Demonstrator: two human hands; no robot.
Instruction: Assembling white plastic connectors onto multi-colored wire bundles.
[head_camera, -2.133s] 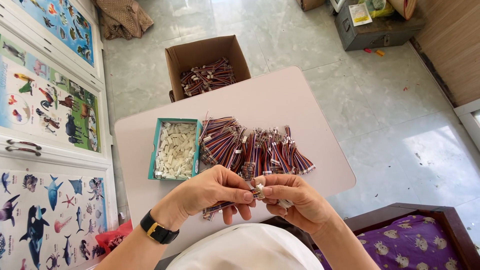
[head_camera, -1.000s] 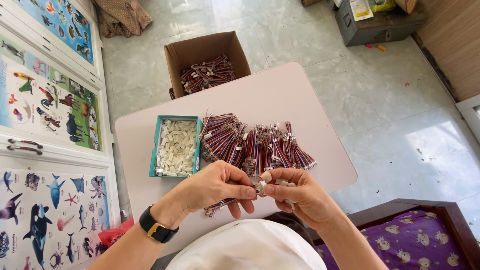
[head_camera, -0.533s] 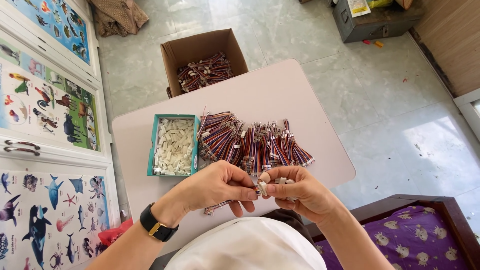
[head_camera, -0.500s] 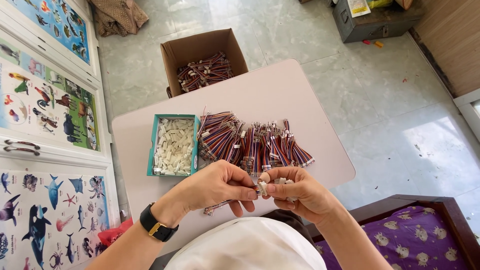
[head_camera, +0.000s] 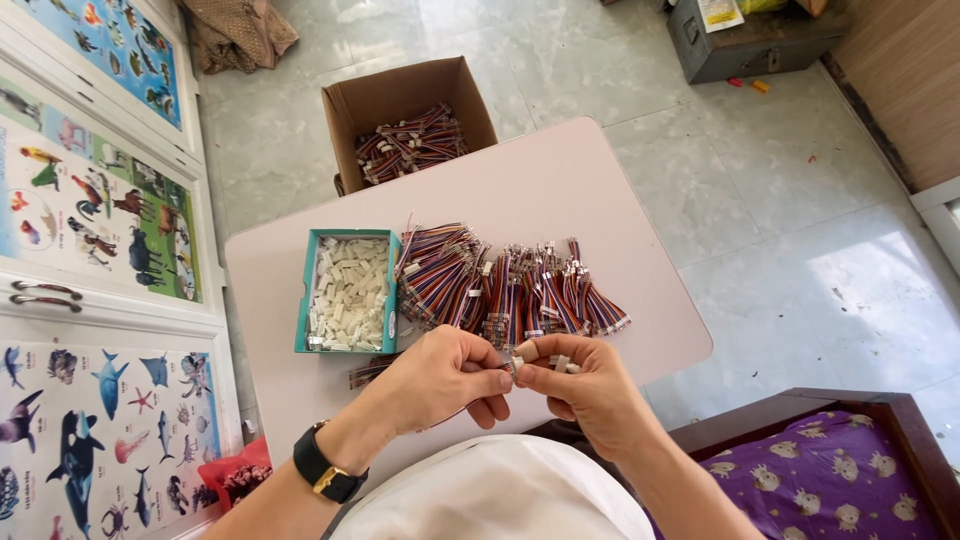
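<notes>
My left hand (head_camera: 447, 380) and my right hand (head_camera: 583, 390) meet over the near edge of a pale pink table (head_camera: 520, 200). Their fingertips pinch a small white connector with a short bundle of coloured wires (head_camera: 516, 360) between them. Just beyond my hands lies a row of multicoloured wire bundles (head_camera: 500, 288). To the left of them stands a teal box (head_camera: 302, 295) filled with several small white plastic connectors (head_camera: 347, 292). A black watch is on my left wrist.
A brown cardboard box (head_camera: 395, 95) with more wire bundles (head_camera: 410, 143) sits on the floor beyond the table. Cabinet doors with animal pictures (head_camera: 80, 210) run along the left. A dark wooden frame with purple patterned fabric (head_camera: 850, 480) is at the lower right. A grey case (head_camera: 750, 45) stands far back.
My hands stay together at the table's near edge, with small finger movements on the connector. The view has shifted slightly.
</notes>
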